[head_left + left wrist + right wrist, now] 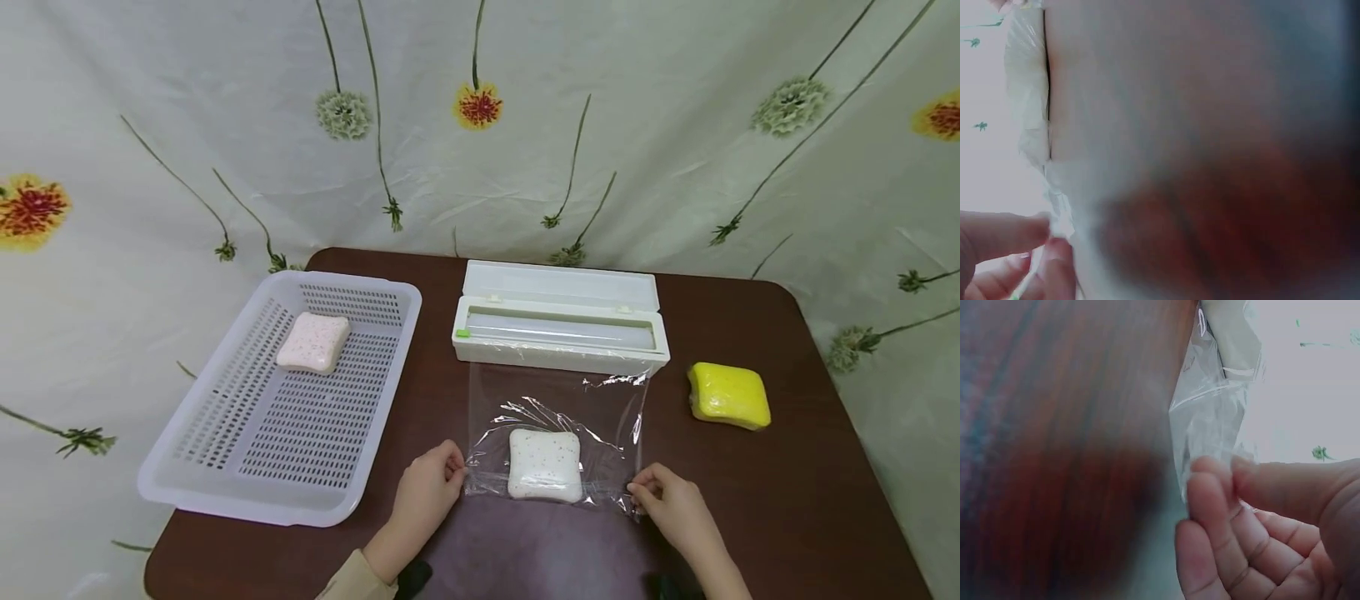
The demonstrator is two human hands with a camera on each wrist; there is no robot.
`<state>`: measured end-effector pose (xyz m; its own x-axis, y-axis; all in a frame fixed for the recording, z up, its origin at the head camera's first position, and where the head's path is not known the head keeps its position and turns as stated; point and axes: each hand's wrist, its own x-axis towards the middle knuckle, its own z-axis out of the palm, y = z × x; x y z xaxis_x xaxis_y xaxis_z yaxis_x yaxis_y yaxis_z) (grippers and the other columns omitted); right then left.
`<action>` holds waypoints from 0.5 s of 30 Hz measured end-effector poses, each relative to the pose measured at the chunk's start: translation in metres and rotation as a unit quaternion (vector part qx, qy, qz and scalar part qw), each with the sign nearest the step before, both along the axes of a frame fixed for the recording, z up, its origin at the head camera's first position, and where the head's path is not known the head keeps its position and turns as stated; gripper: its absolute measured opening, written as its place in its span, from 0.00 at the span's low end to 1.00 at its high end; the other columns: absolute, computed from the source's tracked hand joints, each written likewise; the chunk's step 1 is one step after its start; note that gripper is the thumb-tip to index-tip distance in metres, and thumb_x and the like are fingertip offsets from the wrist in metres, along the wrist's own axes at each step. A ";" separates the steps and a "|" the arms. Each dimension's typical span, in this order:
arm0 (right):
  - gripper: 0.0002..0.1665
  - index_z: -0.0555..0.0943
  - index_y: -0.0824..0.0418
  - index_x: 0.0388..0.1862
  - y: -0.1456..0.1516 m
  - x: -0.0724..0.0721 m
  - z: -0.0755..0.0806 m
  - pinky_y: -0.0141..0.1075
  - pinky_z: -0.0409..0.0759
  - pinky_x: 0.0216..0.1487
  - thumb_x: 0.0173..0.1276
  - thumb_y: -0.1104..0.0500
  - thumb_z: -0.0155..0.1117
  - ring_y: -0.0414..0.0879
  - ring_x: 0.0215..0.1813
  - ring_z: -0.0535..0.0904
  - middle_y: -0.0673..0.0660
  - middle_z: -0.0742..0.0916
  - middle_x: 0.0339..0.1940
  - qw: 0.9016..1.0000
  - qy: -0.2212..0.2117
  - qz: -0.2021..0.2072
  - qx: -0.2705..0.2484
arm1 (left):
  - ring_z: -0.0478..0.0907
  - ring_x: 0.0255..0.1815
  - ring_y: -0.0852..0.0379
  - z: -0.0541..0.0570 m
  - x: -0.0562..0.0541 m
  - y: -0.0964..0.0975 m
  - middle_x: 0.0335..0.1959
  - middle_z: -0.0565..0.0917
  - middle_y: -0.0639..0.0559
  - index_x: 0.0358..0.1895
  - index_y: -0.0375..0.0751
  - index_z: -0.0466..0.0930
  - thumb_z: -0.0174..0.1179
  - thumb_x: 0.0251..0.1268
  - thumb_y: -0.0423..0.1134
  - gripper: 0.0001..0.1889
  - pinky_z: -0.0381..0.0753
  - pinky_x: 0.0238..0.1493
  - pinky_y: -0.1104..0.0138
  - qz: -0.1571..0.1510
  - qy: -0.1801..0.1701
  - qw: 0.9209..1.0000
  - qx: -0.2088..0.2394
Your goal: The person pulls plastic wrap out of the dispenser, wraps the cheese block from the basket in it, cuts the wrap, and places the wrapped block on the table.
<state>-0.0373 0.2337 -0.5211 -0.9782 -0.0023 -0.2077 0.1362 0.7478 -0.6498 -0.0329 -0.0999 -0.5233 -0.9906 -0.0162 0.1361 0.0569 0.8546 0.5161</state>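
Film (543,404) is stretching clear from the front of a white box (558,360) toward two bare hands, its transparency making its exact edges hard to follow. Thumb and fingers of the left hand (431,483) are pinching its near left corner, and those of the right hand (667,500) are pinching the near right corner. A white speckled block (545,458) is lying between them within the film's spread; a glossy strip is crossing its near end, while how far the film is running underneath cannot be told. The lower frame edge is cutting off both forearms, a beige sleeve (360,582) on the left one, and two dark shapes by the wrists that are staying unclear. Blur is swallowing much of both wrist views, and glare is washing out the cloth (247,100) there. Counting up, three blocks are resting in sight: the white one, one pink speckled block (313,342) sitting at the far end of the single slotted basket (322,425), and one yellow block (727,396) lying on the brown table (810,467) right of the box. One roll (558,330) is showing inside the box, one lid (561,283) is standing open behind it, and one green tab (462,333) is marking its left end.
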 end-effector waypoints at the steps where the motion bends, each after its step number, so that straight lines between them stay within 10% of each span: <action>1: 0.06 0.78 0.59 0.32 -0.001 -0.001 0.000 0.31 0.71 0.26 0.64 0.62 0.69 0.36 0.23 0.76 0.47 0.84 0.21 1.000 0.000 0.007 0.006 | 0.70 0.21 0.67 0.000 -0.001 0.002 0.21 0.75 0.61 0.24 0.49 0.73 0.72 0.51 0.31 0.15 0.67 0.21 0.73 -0.002 -0.009 1.000 -0.006; 15: 0.17 0.69 0.58 0.28 -0.006 -0.009 -0.004 0.35 0.66 0.27 0.59 0.62 0.73 0.42 0.23 0.69 0.50 0.75 0.21 0.998 0.006 0.043 0.050 | 0.66 0.21 0.65 -0.001 -0.006 0.017 0.22 0.68 0.59 0.22 0.48 0.72 0.70 0.48 0.26 0.16 0.64 0.22 0.72 -0.035 -0.033 0.999 -0.019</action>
